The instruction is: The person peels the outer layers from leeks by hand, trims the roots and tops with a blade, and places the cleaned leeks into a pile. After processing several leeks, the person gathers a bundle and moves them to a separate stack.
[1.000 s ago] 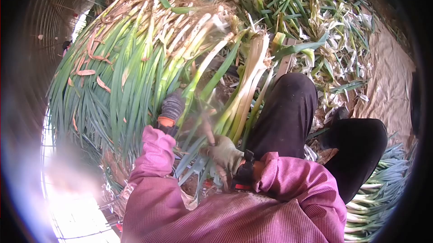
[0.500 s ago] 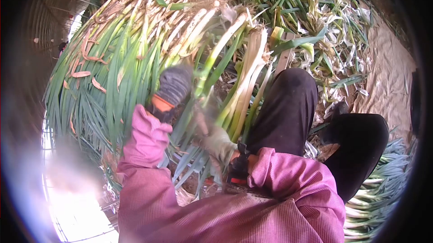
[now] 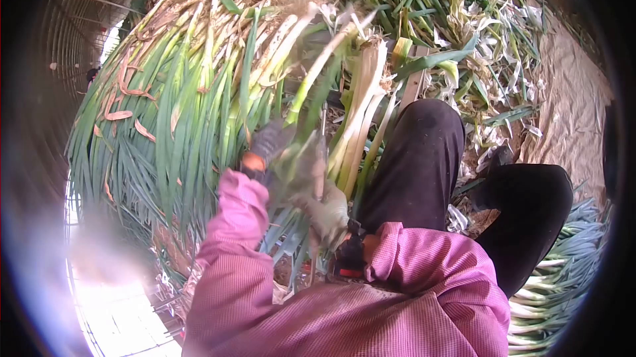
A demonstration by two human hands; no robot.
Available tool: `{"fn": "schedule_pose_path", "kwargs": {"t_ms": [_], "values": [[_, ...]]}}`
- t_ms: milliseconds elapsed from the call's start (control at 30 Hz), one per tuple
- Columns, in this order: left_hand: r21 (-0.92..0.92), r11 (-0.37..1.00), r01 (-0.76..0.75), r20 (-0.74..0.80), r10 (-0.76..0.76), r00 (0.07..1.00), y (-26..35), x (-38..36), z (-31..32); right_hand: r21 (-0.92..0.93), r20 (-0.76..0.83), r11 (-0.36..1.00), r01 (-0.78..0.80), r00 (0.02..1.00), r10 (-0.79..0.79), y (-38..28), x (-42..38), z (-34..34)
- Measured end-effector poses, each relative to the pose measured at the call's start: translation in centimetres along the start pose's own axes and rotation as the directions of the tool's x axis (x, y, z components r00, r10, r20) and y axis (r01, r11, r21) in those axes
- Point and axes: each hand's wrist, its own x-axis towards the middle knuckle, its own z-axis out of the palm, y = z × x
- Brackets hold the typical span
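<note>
Left hand (image 3: 270, 143) at lone leek (image 3: 321, 68), right hand (image 3: 328, 214) lower and to its right

Leek heap (image 3: 159, 118) fills the left side: roots at top, leaves hanging down, left hand at its right edge. Pale bunch (image 3: 361, 102) stands out just left of the bent knee (image 3: 434, 125), long axis running mostly up the view.

Lone leek lies between heap and bunch, slanted: pale end up and right, green part down and left. Left hand is the nearer one, right by that green part; stalk runs up-right from it. Glove is blurred, so can't tell if it grips the leek or just touches.

Right hand is curled round a tool handle (image 3: 319, 181), which points up-view at an angle to the leek, on its right-hand side. Too blurred to confirm tool-to-leek contact.
</note>
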Motion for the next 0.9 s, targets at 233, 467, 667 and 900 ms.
{"fn": "schedule_pose_path", "kwargs": {"t_ms": [233,467,667,900], "values": [[-0.321,0.755,0.571,0.185,-0.541,0.82,2.0,1.3,-2.5,-0.32,0.12,0.947,0.01,0.992,0.03,1.0,0.3,0.3],[0.032,0.872,0.489,0.099,-0.489,0.866,4.7,4.4,-5.7,0.009,0.039,1.0,0.009,0.999,-0.009,0.1,0.4,0.1],[-0.18,0.788,0.589,0.332,-0.515,0.791,7.2,5.2,-5.8,0.008,0.069,1.0,0.027,0.997,-0.028,0.3,0.8,0.3],[-0.064,0.825,0.561,0.256,-0.53,0.809,7.7,2.8,-3.1,0.154,-0.072,0.964,0.216,0.976,-0.207,1.0,1.3,-0.1]]}}
